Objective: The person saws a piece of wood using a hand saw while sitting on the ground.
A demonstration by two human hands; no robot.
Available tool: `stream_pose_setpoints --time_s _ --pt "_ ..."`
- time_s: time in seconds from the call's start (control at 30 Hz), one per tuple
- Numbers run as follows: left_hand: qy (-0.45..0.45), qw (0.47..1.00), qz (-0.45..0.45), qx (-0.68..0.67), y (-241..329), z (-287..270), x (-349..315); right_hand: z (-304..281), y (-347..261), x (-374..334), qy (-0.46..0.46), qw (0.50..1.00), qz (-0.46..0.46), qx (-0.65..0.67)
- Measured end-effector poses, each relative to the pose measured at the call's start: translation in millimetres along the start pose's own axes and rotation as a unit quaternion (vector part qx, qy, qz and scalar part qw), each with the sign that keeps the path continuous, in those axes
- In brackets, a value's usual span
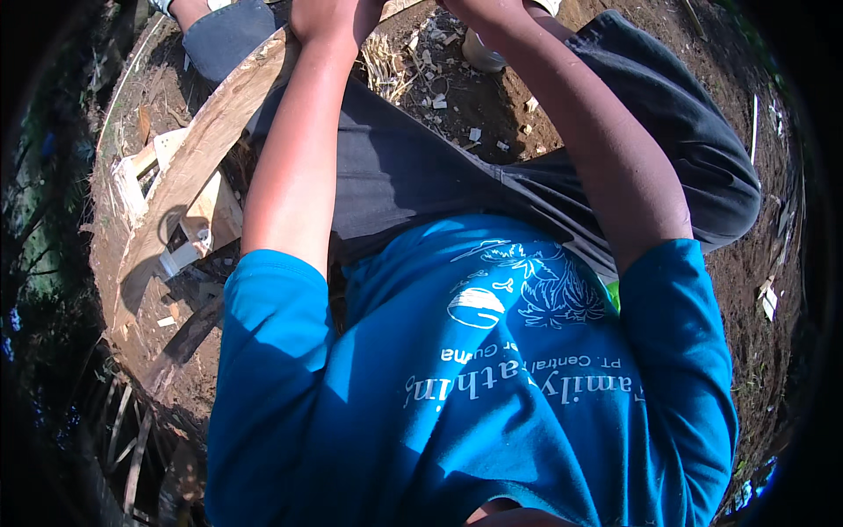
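Note:
Both forearms reach up to the top edge of the head view, and that edge cuts off my fingers. My left hand [334, 16] is over a long wooden plank [230, 101], which runs from the lower left up behind that wrist. Whether it grips the plank is hidden. My right hand [479, 9] lies farther right, near the end of the plank part that shows. What this hand holds, if anything, is out of view. Below the right wrist stands a pale, round container-like object [482, 53], partly covered by the forearm.
My legs in dark trousers [395, 167] are bent on the ground. Wood chips [439, 101] and shavings [384, 70] litter the brown soil. Cut wood blocks [213, 213] lie beside the plank at left. A dark-clad leg [228, 39] shows at upper left.

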State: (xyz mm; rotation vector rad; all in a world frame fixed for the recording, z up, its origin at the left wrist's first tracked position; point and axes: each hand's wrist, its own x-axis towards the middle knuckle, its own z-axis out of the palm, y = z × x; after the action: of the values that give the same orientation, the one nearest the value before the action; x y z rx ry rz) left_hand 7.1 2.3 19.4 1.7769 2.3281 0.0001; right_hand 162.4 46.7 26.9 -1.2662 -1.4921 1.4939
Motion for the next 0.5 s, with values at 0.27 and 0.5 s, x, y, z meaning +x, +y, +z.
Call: stream_pose_setpoints --time_s 0.27,0.5 --pt "-0.019 0.999 -0.020 -0.024 5.8 -19.4 -0.8 -4.7 56.1 -54.1 -0.002 0.992 0.041 0.122" --pt "-0.022 0.999 0.010 0.026 -5.2 -8.6 5.8 -18.6 65.3 -59.9 -0.029 0.999 -0.004 -0.041"
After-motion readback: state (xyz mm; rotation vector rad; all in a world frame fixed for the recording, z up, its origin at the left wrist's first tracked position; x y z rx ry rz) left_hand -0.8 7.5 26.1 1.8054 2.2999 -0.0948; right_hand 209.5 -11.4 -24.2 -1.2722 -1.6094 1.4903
